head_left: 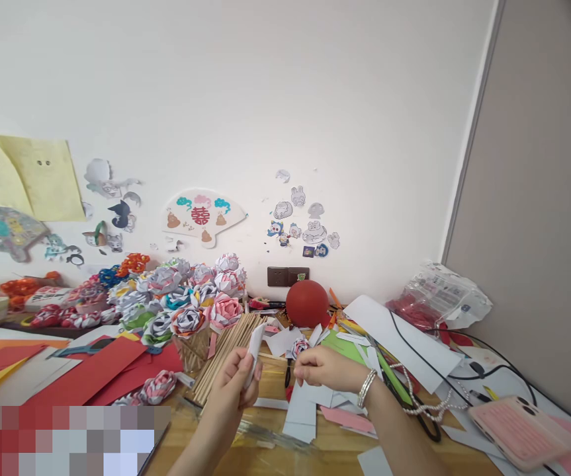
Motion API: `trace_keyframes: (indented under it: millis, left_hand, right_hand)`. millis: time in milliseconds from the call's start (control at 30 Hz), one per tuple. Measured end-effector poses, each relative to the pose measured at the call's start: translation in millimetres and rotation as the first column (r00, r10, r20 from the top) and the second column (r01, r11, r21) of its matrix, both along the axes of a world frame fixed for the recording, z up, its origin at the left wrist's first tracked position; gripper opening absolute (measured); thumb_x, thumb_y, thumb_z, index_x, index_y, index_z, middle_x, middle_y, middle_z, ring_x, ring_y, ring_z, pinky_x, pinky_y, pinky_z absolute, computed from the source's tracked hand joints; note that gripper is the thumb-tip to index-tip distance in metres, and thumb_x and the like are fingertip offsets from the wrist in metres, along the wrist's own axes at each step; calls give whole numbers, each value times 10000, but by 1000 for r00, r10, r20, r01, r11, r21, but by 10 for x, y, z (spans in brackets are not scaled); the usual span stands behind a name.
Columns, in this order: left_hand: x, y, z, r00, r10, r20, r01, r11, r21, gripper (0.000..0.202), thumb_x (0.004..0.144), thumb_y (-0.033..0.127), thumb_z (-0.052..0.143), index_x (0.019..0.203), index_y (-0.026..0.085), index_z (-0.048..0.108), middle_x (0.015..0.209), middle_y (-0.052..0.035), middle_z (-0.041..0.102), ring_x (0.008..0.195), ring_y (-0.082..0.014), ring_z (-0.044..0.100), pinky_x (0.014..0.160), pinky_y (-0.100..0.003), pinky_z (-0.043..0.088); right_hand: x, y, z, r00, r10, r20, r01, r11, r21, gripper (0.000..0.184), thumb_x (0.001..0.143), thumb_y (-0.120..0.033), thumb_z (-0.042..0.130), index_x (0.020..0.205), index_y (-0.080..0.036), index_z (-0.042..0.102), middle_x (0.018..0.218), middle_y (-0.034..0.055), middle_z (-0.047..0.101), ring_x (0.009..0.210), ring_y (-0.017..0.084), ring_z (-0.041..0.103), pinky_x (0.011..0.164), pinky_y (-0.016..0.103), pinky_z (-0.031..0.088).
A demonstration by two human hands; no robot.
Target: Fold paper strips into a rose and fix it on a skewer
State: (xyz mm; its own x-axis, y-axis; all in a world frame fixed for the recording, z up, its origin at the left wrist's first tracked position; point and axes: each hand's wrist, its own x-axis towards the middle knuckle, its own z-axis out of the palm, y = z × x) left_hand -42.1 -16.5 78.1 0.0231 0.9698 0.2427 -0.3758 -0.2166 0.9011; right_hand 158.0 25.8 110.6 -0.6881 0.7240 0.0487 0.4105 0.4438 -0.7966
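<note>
My left hand (233,390) is raised over the wooden table (325,449), its fingers closed on a folded strip of white paper (255,344) that sticks up from the thumb and fingers. My right hand (327,369), with a silver bracelet (366,388) at the wrist, pinches a small paper rose (299,346) of white and pink paper. The two hands are close together, a little apart, above loose paper scraps.
A bunch of paper roses (186,297) stands at the back left, with wooden sticks (225,354) beside it. Red paper sheets (91,373) lie left. A red ball (307,303), white sheets, cables, a plastic bag (439,297) and a pink phone (518,430) lie right.
</note>
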Motion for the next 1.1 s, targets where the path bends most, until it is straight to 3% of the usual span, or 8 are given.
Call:
trace_keyframes:
  millis: [133, 267, 367, 433, 567, 700, 900, 1100]
  left_hand:
    - [40, -93, -8, 956, -230, -181, 229, 973, -29, 366, 735, 524, 582, 693, 202, 412, 518, 91, 461, 354, -16, 162, 387, -179, 97]
    - [198, -272, -71, 724, -441, -531, 453, 884, -117, 252, 794, 417, 526, 697, 198, 448, 544, 57, 468, 466, -80, 330, 460, -199, 229]
    - [321, -360, -151, 556, -341, -758, 399, 909, -116, 54, 778, 218, 512, 730, 203, 492, 669, 31, 515, 636, -127, 435, 588, -222, 309]
    - [370, -358, -216, 531, -264, -805, 327, 941, -93, 70, 745, 160, 509, 781, 216, 485, 728, 33, 509, 681, -136, 443, 622, -228, 324]
    - [383, -240, -341, 650, -189, -737, 230, 972, -46, 93, 769, 200, 492, 838, 212, 432, 661, 53, 456, 606, -123, 419, 581, -231, 335]
    - [334, -90, -392, 793, -214, -570, 225, 973, -53, 161, 793, 324, 501, 850, 209, 403, 565, 97, 382, 474, -85, 337, 470, -205, 286]
    - [186, 5, -181, 948, -121, -294, 96, 990, -99, 409, 690, 481, 631, 708, 241, 300, 492, 139, 350, 344, -19, 196, 364, -152, 120]
    - [113, -74, 34, 976, -206, -75, 198, 974, -106, 440, 709, 504, 623, 711, 245, 267, 452, 159, 316, 353, -6, 71, 369, -150, 69]
  right_hand:
    - [127, 129, -150, 1000, 4, 6, -3, 992, -125, 278, 730, -431, 566, 645, -169, 603, 497, -68, 403, 434, 63, 304, 401, 168, 242]
    - [203, 219, -261, 995, 0, 100, 19, 981, -193, 215, 615, -363, 671, 555, -170, 596, 429, -82, 420, 389, 55, 308, 375, 166, 243]
    - [158, 199, -225, 987, -48, 152, 71, 987, -147, 180, 552, -264, 720, 491, -172, 578, 404, -85, 439, 396, 59, 330, 389, 173, 251]
    - [79, 126, -144, 980, -125, 155, 137, 988, -70, 193, 538, -219, 729, 462, -171, 559, 407, -82, 440, 420, 67, 358, 410, 182, 259]
    - [-124, -143, 81, 947, -311, 84, 302, 948, 102, 168, 623, -204, 654, 495, -177, 549, 481, -63, 447, 479, 87, 391, 447, 205, 257]
    - [-296, -434, 253, 915, -399, 57, 378, 900, 217, 158, 644, -172, 609, 504, -182, 537, 512, -43, 468, 506, 104, 412, 469, 221, 248]
    - [-390, -594, 302, 956, -290, -34, 289, 924, 252, 167, 692, -189, 590, 538, -184, 526, 499, -59, 442, 501, 92, 402, 484, 212, 258]
    - [-284, -457, 284, 974, -153, -165, 176, 974, 142, 204, 694, -182, 583, 528, -175, 465, 518, -62, 439, 503, 81, 382, 471, 195, 262]
